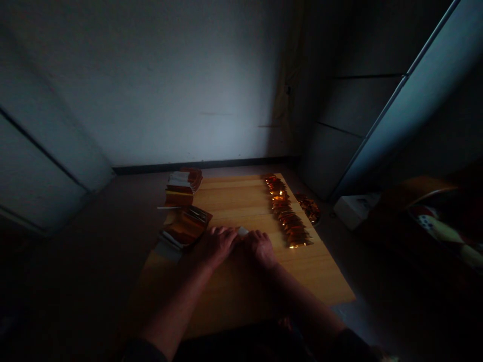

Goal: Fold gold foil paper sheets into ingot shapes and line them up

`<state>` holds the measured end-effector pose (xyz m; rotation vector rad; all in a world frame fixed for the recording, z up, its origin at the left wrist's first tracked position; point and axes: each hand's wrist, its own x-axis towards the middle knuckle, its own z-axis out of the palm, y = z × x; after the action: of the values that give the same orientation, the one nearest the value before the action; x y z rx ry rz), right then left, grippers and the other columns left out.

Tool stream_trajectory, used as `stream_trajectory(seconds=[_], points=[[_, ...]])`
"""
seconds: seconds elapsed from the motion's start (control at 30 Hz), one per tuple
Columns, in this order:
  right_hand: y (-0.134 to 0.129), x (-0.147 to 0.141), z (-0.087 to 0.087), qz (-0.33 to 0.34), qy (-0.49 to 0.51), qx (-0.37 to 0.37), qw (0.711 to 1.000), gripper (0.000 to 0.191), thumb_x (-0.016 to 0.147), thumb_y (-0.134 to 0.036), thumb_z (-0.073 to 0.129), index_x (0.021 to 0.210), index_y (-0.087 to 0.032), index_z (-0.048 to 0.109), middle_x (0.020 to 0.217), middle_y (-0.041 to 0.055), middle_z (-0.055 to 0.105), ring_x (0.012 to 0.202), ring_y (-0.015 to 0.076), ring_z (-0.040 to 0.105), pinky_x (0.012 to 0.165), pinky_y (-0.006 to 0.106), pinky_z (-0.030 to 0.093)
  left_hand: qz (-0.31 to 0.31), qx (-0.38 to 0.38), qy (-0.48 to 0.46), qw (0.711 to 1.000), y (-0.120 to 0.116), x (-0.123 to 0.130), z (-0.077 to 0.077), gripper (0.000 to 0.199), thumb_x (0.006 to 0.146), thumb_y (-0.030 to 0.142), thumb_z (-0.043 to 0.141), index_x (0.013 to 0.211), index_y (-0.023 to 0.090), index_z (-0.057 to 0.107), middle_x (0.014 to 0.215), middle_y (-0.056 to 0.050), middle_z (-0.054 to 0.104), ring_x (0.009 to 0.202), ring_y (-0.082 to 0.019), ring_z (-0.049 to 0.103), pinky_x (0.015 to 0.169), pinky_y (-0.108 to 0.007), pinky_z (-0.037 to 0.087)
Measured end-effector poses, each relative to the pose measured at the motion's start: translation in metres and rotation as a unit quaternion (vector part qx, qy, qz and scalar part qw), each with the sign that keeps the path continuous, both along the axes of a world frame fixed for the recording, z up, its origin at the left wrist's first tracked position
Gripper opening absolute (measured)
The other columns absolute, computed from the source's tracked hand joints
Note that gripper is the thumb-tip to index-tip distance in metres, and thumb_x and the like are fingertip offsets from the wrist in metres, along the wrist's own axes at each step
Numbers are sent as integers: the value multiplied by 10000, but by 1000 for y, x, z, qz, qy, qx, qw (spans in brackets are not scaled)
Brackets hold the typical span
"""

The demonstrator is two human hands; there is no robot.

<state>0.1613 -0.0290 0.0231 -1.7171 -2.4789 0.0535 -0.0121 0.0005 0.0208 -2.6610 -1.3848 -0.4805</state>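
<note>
Both hands are close together low over the middle of the wooden table. A small pale piece (242, 232) shows between them, partly covered by the fingers. My left hand (222, 242) has its fingers bent and together at the left of this piece; my right hand (259, 245) is curled at its right side. What lies under the fingers is too dark to make out. Left of my left hand sits a stack of brown and orange sheets (186, 226). A long row of shiny copper-coloured folded pieces (286, 211) runs along the table's right side.
The wooden table (230, 196) stands near a pale wall. Another stack of brown and white sheets (181, 187) is at its back left corner. Beyond the right edge lies a shiny copper-coloured heap (308, 207), with a white box (352, 210) farther right.
</note>
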Motion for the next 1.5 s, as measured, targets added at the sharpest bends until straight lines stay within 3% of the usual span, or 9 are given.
stream_trajectory(seconds=[0.27,0.43,0.6,0.73,1.03,1.27,1.5], points=[[-1,8,-1,-27,20,-5,999,232,954,-208,434,1031,-208,653,997,83,620,914,200,508,756,296,362,0,27,-8,1000,-12,6,4,134,830,269,570,934,216,636,845,-64,671,857,-219,563,781,-377,361],[0,19,-6,-44,65,2,997,232,950,-211,442,999,-217,669,977,67,615,903,182,508,774,279,355,-20,26,-23,999,-13,3,-2,202,824,133,514,954,217,644,820,-55,666,845,-211,557,749,-359,380],[2,22,-6,-65,103,-11,992,232,929,-189,467,938,-211,697,940,58,618,894,166,515,774,260,366,-24,-17,-106,994,-4,3,-15,265,810,65,481,917,200,683,844,-58,666,860,-189,560,766,-318,442],[2,21,-2,-74,127,-21,989,228,922,-187,483,946,-210,708,946,56,634,911,162,535,794,249,379,-16,-70,-157,985,1,4,-15,306,801,52,473,933,211,699,898,-49,677,886,-170,579,793,-296,472],[4,18,-5,-85,138,-13,987,234,912,-141,456,1008,-197,662,957,50,655,904,151,568,785,228,386,23,-107,-121,987,8,7,-10,295,816,61,486,967,208,693,929,-44,691,908,-177,598,815,-304,468],[4,13,-2,-119,140,-23,983,218,924,-146,435,999,-204,632,959,41,674,893,149,590,739,234,378,31,-100,-117,988,16,10,-12,304,821,72,480,994,203,693,965,-52,702,923,-186,608,830,-319,479],[3,6,-2,-177,101,-13,979,234,975,-215,382,1109,-232,572,992,47,683,954,166,599,759,271,366,47,-111,-123,985,17,14,-11,292,848,109,490,1061,222,654,1012,-48,704,949,-185,619,859,-323,464]])
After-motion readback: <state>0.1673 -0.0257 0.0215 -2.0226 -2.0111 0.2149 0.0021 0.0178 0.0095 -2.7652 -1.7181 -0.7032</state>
